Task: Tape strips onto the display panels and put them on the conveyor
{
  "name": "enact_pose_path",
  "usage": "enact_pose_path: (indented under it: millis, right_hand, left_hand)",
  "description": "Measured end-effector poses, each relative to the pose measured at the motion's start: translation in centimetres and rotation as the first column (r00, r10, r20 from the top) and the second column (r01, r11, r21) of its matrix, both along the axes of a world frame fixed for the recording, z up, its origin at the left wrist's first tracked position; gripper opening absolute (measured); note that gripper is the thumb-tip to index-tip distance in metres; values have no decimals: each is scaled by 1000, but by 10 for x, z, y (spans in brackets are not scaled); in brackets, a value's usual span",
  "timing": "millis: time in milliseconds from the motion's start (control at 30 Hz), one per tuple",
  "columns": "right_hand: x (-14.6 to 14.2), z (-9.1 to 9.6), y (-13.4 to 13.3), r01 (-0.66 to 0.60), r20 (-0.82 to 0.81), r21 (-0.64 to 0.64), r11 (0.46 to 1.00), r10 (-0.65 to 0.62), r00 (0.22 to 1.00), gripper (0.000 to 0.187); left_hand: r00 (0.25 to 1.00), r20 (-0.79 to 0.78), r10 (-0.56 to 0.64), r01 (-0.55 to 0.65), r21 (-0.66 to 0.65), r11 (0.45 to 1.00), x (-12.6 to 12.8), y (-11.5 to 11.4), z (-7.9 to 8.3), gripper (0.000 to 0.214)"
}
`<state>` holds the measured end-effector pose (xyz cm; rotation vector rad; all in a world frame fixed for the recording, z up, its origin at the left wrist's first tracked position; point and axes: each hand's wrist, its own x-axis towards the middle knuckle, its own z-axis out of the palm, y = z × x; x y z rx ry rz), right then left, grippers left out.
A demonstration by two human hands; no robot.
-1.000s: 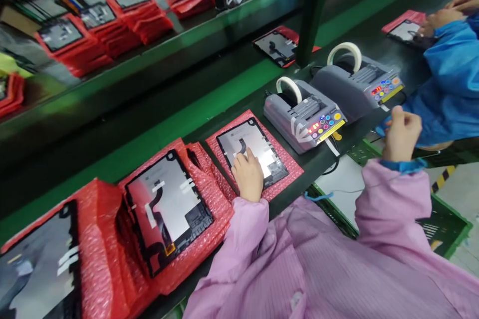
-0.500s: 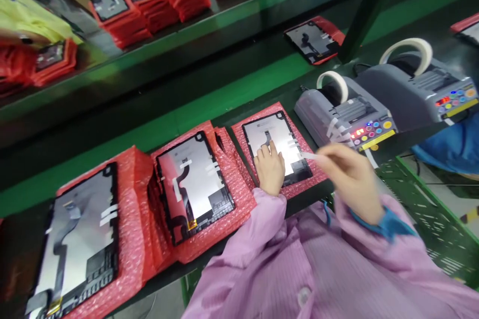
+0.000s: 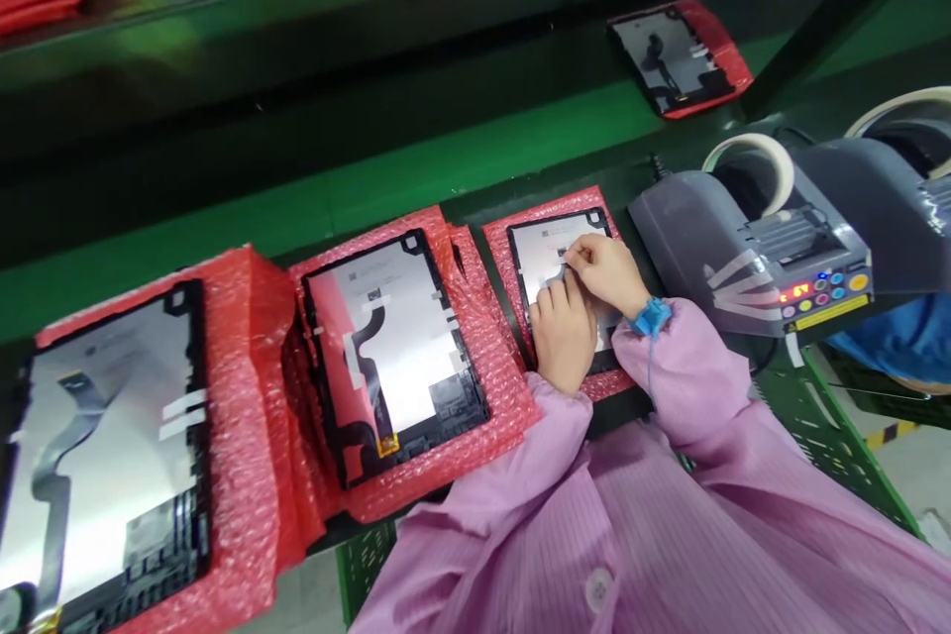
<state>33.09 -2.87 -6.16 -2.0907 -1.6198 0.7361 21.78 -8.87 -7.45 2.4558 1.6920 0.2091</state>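
Note:
A tablet screen panel point(image 3: 529, 236) lies back side up on a red bubble-wrap sleeve point(image 3: 499, 236) in front of me. My left hand point(image 3: 565, 335) rests on its lower part, fingers stretched out and lying flat over the dark ribbon cable. Just above those fingers, my right hand point(image 3: 607, 272) pinches at the cable's upper end. The white tape strip it carried is mostly hidden under the fingertips. Left of my hands, a second panel point(image 3: 401, 347) with a curved ribbon cable lies on a stack of red sleeves. A third panel point(image 3: 111, 456) lies farther left.
A grey tape dispenser point(image 3: 690, 228) with a lit display stands to the right, white strips point(image 3: 732, 282) stuck on its side. Another dispenser point(image 3: 869, 168) is beyond it. A panel in a red sleeve point(image 3: 676, 59) lies at the back. A green crate point(image 3: 869, 456) sits below the bench.
My right hand has moved left from the panel's right edge, bringing the tape strip to the cable's upper end. My left hand has slid slightly down the panel. The view has shifted.

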Motion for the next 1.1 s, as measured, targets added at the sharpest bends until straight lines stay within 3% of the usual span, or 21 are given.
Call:
enact_pose_path:
  millis: [333,500,600,667,733,867,967,1100]
  right_hand:
    - [-3,-10,-1,-54,129,84,995,42,991,16]
    - [-8,-4,-2,-62,180,30,998,56,982,14]
    - [-8,6,-1,32,258,-54,998,-17,966,18]
    - [-6,12,-3,126,313,-74,989,-96,945,34]
    - [-4,14,-12,167,353,-20,986,-149,924,38]
    - [1,6,-45,105,431,159,982,-165,887,32]
    - [6,-5,-67,86,460,158,984,-151,875,41]
    - [9,-11,-77,104,437,157,982,-163,884,48]
  left_hand:
    - [997,73,40,-40,-4,999,1,3,-6,53]
    - [998,53,41,-39,-33,999,3,7,-4,52]
    - [997,44,55,-53,-45,998,5,9,-2,52]
    - [997,46,63,-60,-54,997,5,9,0,53]
    - [997,51,60,-56,-70,996,3,6,1,53]
    - [991,72,116,-115,-18,993,-4,-2,2,54]
    - [989,54,135,-137,44,990,-6,-1,1,58]
    - [991,-48,122,-120,36,992,-3,12,-2,64]
